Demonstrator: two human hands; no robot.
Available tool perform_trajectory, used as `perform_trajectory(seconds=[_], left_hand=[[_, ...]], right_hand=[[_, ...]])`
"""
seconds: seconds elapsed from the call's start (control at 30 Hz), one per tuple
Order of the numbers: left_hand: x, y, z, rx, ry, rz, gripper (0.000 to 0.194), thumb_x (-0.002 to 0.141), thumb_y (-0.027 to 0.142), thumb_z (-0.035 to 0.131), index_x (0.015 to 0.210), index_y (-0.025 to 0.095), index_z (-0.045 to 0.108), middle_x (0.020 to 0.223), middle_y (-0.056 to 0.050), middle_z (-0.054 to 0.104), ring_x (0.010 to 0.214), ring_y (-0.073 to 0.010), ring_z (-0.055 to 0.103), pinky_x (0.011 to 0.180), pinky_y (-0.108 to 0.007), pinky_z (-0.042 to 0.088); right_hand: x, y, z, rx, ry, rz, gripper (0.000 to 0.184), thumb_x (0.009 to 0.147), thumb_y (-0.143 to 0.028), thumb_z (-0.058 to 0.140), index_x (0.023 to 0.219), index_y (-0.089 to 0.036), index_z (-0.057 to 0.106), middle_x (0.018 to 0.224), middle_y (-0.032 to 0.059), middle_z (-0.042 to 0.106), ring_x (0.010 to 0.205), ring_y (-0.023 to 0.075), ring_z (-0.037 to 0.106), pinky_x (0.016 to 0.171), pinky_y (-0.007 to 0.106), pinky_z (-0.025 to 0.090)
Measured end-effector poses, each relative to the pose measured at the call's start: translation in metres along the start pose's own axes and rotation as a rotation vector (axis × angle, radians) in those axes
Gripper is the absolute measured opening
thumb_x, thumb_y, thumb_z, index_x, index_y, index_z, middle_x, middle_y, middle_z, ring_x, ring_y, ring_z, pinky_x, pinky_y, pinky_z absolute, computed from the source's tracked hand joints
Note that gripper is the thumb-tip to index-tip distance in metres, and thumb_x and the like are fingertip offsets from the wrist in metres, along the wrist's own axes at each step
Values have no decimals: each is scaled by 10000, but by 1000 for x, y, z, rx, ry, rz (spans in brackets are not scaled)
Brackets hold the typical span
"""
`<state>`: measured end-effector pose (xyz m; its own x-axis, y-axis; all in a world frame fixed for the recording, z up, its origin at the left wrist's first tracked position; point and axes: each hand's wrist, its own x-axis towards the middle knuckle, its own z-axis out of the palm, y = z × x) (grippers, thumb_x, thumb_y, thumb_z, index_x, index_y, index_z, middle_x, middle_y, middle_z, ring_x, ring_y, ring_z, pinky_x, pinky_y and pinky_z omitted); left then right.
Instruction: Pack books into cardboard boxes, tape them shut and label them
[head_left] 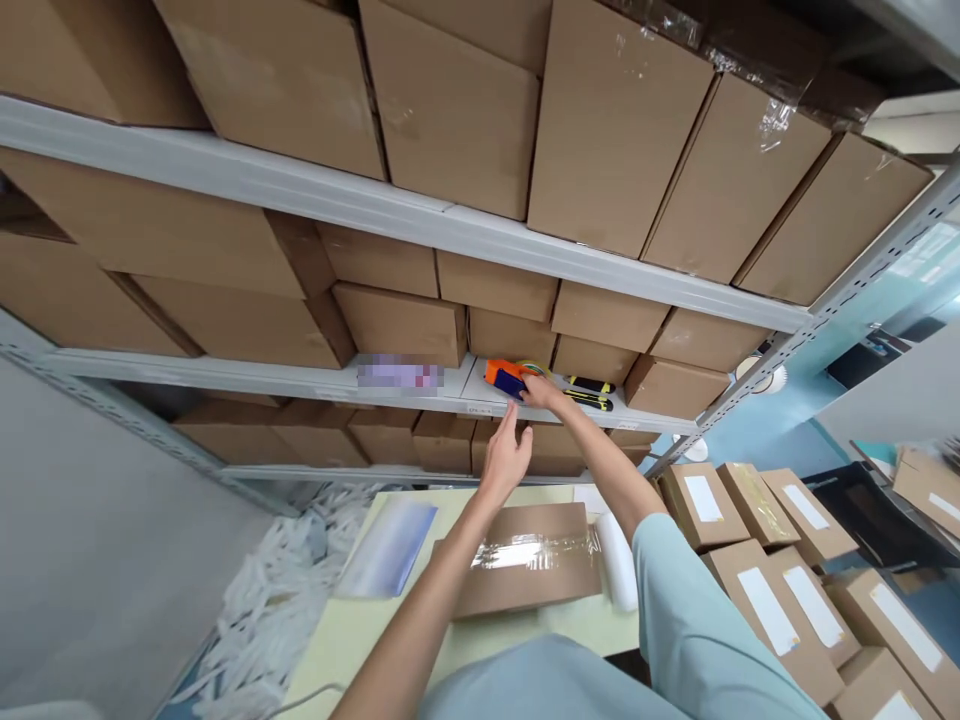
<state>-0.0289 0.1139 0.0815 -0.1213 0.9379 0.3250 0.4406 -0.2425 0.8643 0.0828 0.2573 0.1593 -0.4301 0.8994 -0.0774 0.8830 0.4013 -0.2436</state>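
My right hand (541,390) reaches to the middle shelf, its fingers closed on an orange and dark blue tape dispenser (504,378). Part of a tape roll shows just behind the fingers. My left hand (507,458) hovers below and in front of the shelf edge, fingers stretched out, with nothing in it. To the right of the dispenser lie two black and yellow utility knives (589,400). Below my hands, a cardboard box (529,590) rests on the pale table (397,640), a strip of clear shiny tape across its top.
Cardboard boxes (457,130) fill the metal shelves (300,185). A blue-white sheet or pouch (390,550) and a white roll (619,565) flank the taped box. Labelled cartons (769,605) are stacked at the right. White scrap strips (262,610) heap at the left.
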Motion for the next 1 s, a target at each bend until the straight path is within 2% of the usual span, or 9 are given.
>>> perform_trajectory(seconds=[0.17,0.27,0.4,0.5,0.6,0.73,0.87,0.93,1.0], left_hand=[[-49,-32,-16,1,10,-154,702,1025,359,575,1696,156,535,1756,-154,505,1602,-340,544,1324,-507,474],[-90,-66,-35,27,1,-299,693,1023,402,587,1670,154,565,1737,-163,535,1595,-359,551,1309,-510,488],[-165,-115,-64,126,29,-575,712,1006,435,615,1638,107,583,1660,-232,609,1581,-401,556,1343,-543,430],[-211,-130,-69,196,8,-742,702,1002,411,600,1625,88,579,1617,-250,639,1508,-395,625,1295,-547,482],[-229,-123,-53,269,-66,-777,678,1010,436,596,1594,93,605,1558,-237,686,1430,-383,676,1253,-534,515],[-217,-100,-21,361,-152,-718,654,1029,531,587,1547,135,640,1479,-211,735,1400,-413,683,1246,-572,497],[-198,-89,3,444,-162,-719,931,929,662,723,1616,71,512,1563,-292,637,1472,-480,610,1261,-615,472],[-194,-91,12,470,-165,-727,1047,883,705,769,1636,50,452,1603,-328,576,1512,-498,565,1266,-623,467],[-194,-100,16,465,-160,-745,1006,896,708,762,1615,70,465,1580,-315,595,1496,-492,578,1257,-627,472]], right_hand=[[5,1,17,17,42,21,481,1040,-175,559,1498,-48,636,1540,234,698,1481,327,637,1324,450,427],[-29,20,45,88,247,19,624,1099,-249,501,1680,-29,453,1729,267,510,1647,339,450,1408,516,292],[-150,54,121,268,537,138,639,1183,-447,346,1746,-150,403,1750,206,501,1673,323,423,1407,593,292],[-264,55,181,375,508,361,699,1191,-556,261,1748,-161,412,1735,204,525,1651,319,462,1387,589,349],[-336,40,224,455,385,551,795,1175,-638,247,1738,-103,413,1728,242,526,1646,343,474,1383,595,360],[-344,33,255,527,250,660,945,1127,-770,313,1728,-44,387,1701,291,539,1630,391,500,1340,583,424],[-315,44,261,510,157,781,1058,1039,-873,487,1696,-46,421,1526,314,686,1447,466,671,1213,613,536],[-307,53,262,531,107,825,1022,1018,-887,524,1651,-84,492,1397,270,771,1337,464,739,1151,606,577],[-306,61,263,608,95,775,904,1071,-854,436,1593,-127,567,1366,219,797,1321,414,754,1144,556,589]])
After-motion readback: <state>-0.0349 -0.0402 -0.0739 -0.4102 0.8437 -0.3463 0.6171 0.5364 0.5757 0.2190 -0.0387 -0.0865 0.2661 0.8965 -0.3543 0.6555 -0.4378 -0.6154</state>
